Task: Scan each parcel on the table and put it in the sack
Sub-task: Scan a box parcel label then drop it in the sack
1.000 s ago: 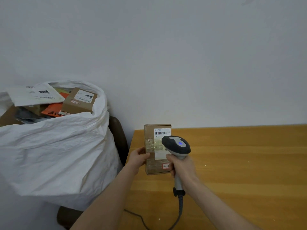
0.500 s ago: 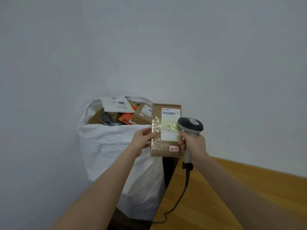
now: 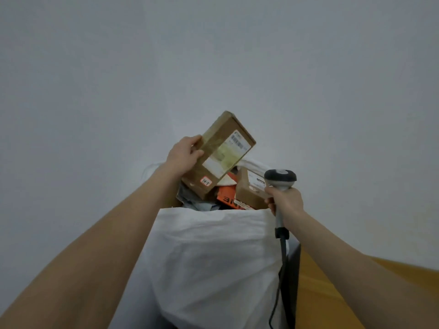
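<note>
Left hand [image 3: 184,154] grips a brown cardboard parcel [image 3: 219,155] by its edge, tilted, at frame centre above the mouth of the white sack [image 3: 213,257]. Right hand [image 3: 286,201], centre right, is closed round the handle of a barcode scanner [image 3: 280,180]. Other parcels [image 3: 249,191] fill the sack; wooden table [image 3: 332,293] at lower right

Both arms reach forward — left hand [image 3: 181,155] grips a brown cardboard parcel [image 3: 221,153]; right hand [image 3: 286,203], lower, clasps a grey barcode scanner [image 3: 280,178].

tilted brown parcel [image 3: 219,155] above white sack [image 3: 213,257]
</note>
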